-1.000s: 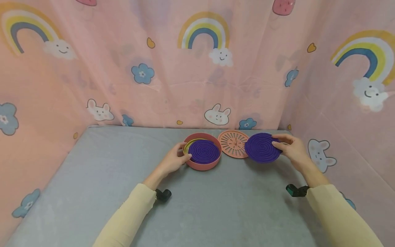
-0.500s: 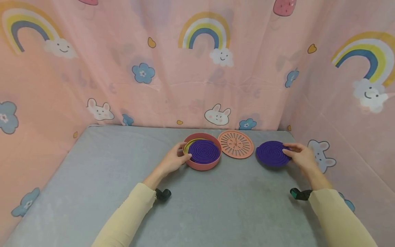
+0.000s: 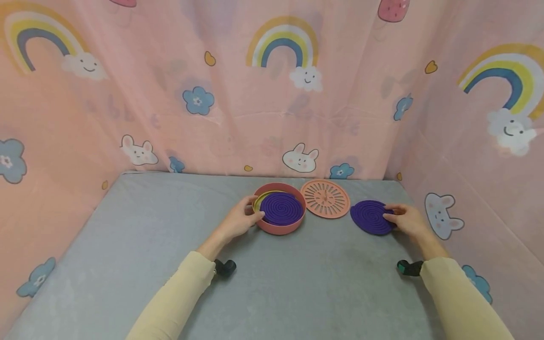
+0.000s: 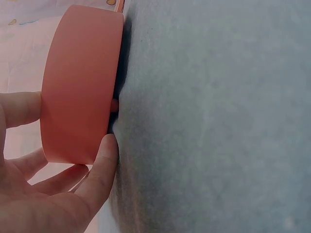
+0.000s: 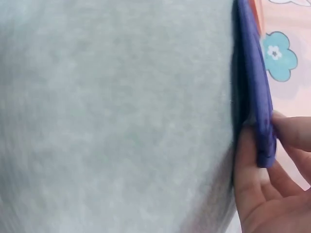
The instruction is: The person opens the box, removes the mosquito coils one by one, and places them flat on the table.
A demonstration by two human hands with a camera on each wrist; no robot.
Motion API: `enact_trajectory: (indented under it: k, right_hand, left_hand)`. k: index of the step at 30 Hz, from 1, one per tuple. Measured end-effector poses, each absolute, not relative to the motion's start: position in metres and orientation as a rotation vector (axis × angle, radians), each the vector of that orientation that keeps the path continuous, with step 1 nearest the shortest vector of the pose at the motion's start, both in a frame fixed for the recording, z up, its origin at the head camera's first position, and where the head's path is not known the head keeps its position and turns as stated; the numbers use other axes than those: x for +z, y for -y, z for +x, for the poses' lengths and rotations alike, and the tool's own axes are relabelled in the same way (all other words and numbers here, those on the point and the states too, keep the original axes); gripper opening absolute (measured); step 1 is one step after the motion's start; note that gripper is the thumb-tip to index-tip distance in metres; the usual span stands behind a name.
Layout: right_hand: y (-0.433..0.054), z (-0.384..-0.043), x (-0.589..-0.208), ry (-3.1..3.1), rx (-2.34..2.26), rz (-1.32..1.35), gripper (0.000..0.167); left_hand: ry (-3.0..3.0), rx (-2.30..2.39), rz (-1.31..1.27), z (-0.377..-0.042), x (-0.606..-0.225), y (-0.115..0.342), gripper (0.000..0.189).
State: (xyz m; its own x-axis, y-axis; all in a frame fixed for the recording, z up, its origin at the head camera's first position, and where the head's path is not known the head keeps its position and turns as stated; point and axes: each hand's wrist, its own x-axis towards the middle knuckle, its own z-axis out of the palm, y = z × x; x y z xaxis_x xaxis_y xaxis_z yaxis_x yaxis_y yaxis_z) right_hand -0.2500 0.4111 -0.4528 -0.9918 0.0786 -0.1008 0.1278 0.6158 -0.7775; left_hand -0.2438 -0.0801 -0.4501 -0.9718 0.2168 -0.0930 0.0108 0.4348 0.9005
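Note:
My left hand (image 3: pixel 239 221) grips the side of a round salmon-pink mosquito coil tin (image 3: pixel 279 230), thumb near the rim. In the left wrist view its fingers reach the wall and base of the tin (image 4: pixel 82 87). Inside the tin lies a purple mosquito coil (image 3: pixel 282 208), with a yellow piece (image 3: pixel 257 204) showing beside it at the left. Farther right, my right hand (image 3: pixel 410 223) pinches the right edge of another purple mosquito coil (image 3: pixel 370 217). That coil (image 5: pixel 260 92) is close over the table, with a fingertip underneath its edge in the right wrist view.
Between the tin and the right coil, a slotted pink lid (image 3: pixel 326 198) with a small upright spike lies at the back of the grey table (image 3: pixel 272 288). A pink patterned curtain (image 3: pixel 238 127) encloses the back and sides.
My right hand has carried its coil rightward off the lid's edge and lowered it toward the table, then slightly nearer me. My left hand and the tin stay put.

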Motion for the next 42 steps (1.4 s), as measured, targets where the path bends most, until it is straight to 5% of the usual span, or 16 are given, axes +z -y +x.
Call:
enact_trajectory:
  k: [16, 42]
  right_hand:
    - [-0.410, -0.246, -0.435, -2.965, -1.140, 0.045, 0.043]
    - [-0.284, -0.258, -0.406, -2.756, -1.415, -0.150, 0.040]
  left_hand:
    - [-2.473, 1.576, 0.213, -0.247, -0.452, 0.081, 0.064]
    - [-2.508, 1.541, 0.234, -0.246, -0.452, 0.082, 0.063]
